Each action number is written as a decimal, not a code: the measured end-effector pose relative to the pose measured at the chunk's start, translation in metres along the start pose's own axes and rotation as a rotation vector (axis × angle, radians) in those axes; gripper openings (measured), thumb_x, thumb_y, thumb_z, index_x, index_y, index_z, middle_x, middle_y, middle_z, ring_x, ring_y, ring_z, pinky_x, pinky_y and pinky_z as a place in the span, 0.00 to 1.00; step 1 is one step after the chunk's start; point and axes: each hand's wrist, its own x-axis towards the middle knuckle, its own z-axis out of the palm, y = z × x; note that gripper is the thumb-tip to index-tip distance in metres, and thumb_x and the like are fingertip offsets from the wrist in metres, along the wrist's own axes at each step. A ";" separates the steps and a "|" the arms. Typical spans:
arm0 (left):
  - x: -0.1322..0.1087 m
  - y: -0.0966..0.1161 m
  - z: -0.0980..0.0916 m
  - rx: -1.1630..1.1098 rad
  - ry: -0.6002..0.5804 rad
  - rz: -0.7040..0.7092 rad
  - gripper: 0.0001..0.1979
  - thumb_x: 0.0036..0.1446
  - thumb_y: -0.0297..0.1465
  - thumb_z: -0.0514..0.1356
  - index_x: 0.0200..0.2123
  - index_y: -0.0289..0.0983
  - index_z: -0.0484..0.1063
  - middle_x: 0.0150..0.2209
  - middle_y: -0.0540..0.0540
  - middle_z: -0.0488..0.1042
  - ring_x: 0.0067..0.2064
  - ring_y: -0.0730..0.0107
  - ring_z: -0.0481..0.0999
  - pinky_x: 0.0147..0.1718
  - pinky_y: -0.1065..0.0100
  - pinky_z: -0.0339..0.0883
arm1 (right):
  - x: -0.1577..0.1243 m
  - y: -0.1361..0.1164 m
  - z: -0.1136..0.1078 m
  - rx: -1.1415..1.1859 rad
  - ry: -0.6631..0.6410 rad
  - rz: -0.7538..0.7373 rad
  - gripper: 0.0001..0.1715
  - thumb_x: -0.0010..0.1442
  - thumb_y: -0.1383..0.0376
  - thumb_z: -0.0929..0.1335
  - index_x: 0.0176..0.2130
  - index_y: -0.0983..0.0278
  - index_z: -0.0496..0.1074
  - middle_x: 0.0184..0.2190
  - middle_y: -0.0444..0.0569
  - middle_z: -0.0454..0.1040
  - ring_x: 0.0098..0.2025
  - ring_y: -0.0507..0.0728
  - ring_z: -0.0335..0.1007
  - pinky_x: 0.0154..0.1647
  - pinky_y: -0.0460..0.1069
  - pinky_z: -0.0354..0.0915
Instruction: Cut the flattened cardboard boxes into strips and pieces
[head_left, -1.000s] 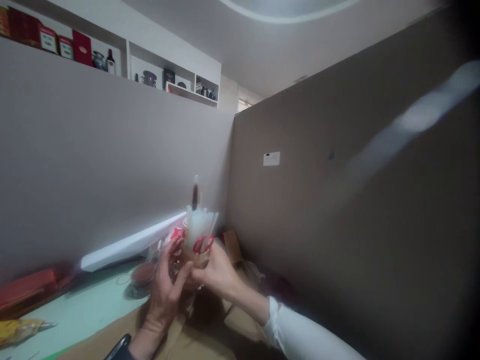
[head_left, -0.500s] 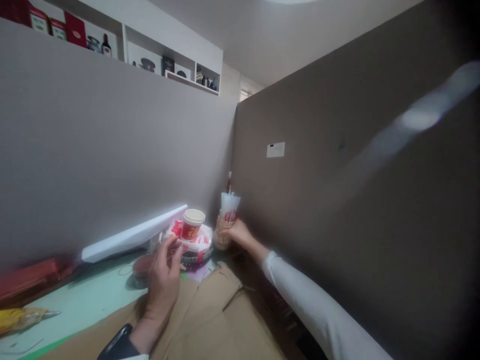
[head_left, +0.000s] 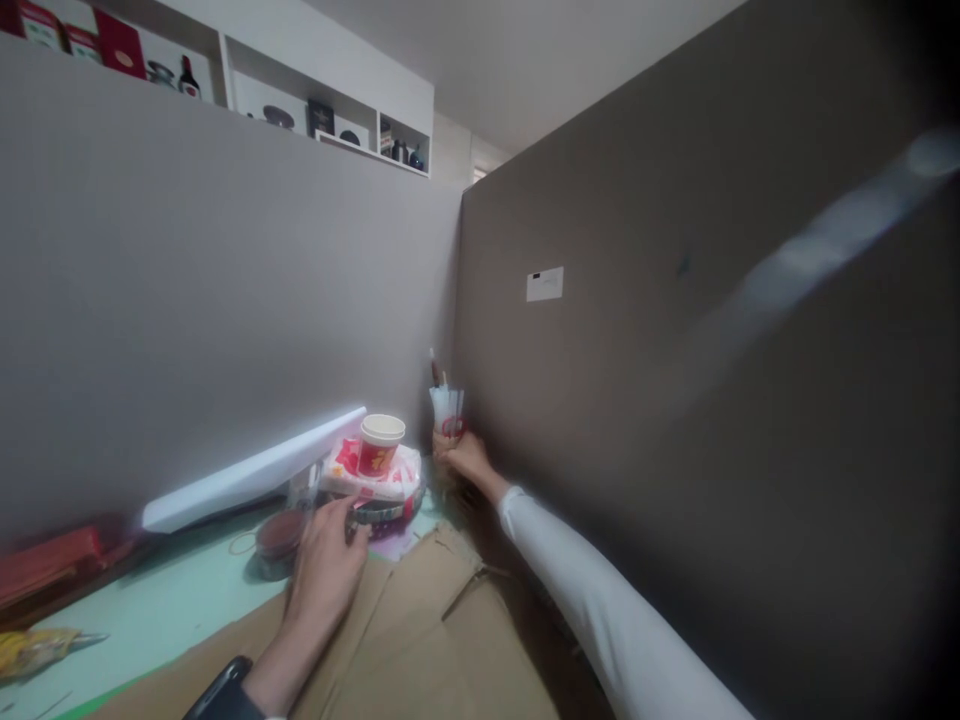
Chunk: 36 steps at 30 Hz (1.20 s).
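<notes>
My right hand [head_left: 466, 457] is stretched far forward into the corner of the two partitions, closed round a holder [head_left: 447, 420] that has white sticks and red-handled scissors standing in it. My left hand [head_left: 328, 565] rests near the desk's middle, fingers loosely curled, its fingertips at the rim of a round dark tin [head_left: 382, 511]. On that tin lies a white and red packet [head_left: 375, 475], and a red paper cup [head_left: 379, 445] stands on the packet.
Flattened brown cardboard [head_left: 420, 640] covers the near desk. A long white tube [head_left: 251, 470] leans along the left partition. A dark round lid [head_left: 276, 537], a clear glass [head_left: 303, 488], red boxes [head_left: 52, 563] and a yellow packet [head_left: 34, 648] lie left. Shelves [head_left: 225, 80] hang above.
My right hand carried the holder away from in front of me and into the far corner. My left hand let go of it and dropped to the tin's rim.
</notes>
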 end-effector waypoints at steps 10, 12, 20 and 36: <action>-0.001 0.012 -0.009 0.278 -0.234 -0.107 0.28 0.62 0.34 0.50 0.63 0.28 0.65 0.60 0.28 0.71 0.58 0.42 0.74 0.55 0.49 0.66 | 0.013 -0.006 0.025 0.033 -0.046 0.004 0.19 0.66 0.59 0.69 0.55 0.63 0.70 0.53 0.52 0.72 0.50 0.61 0.73 0.48 0.58 0.72; -0.001 0.015 -0.010 0.313 -0.296 -0.126 0.30 0.63 0.33 0.49 0.66 0.28 0.60 0.62 0.27 0.69 0.60 0.41 0.72 0.55 0.48 0.66 | 0.014 -0.004 0.025 0.028 -0.053 0.009 0.20 0.67 0.59 0.69 0.55 0.63 0.69 0.53 0.52 0.72 0.50 0.61 0.73 0.48 0.58 0.72; -0.002 0.021 -0.011 0.391 -0.451 -0.073 0.31 0.67 0.30 0.46 0.72 0.32 0.45 0.66 0.30 0.62 0.64 0.46 0.67 0.59 0.52 0.61 | 0.008 0.004 0.012 -0.079 -0.129 0.026 0.20 0.67 0.59 0.69 0.56 0.64 0.69 0.54 0.53 0.71 0.50 0.61 0.73 0.48 0.59 0.72; -0.003 0.017 -0.008 0.350 -0.467 0.015 0.32 0.66 0.31 0.52 0.71 0.32 0.49 0.67 0.27 0.60 0.66 0.45 0.64 0.61 0.51 0.58 | -0.041 -0.012 -0.046 -0.565 -0.526 -0.094 0.18 0.67 0.57 0.68 0.50 0.66 0.72 0.48 0.50 0.75 0.46 0.60 0.75 0.46 0.57 0.73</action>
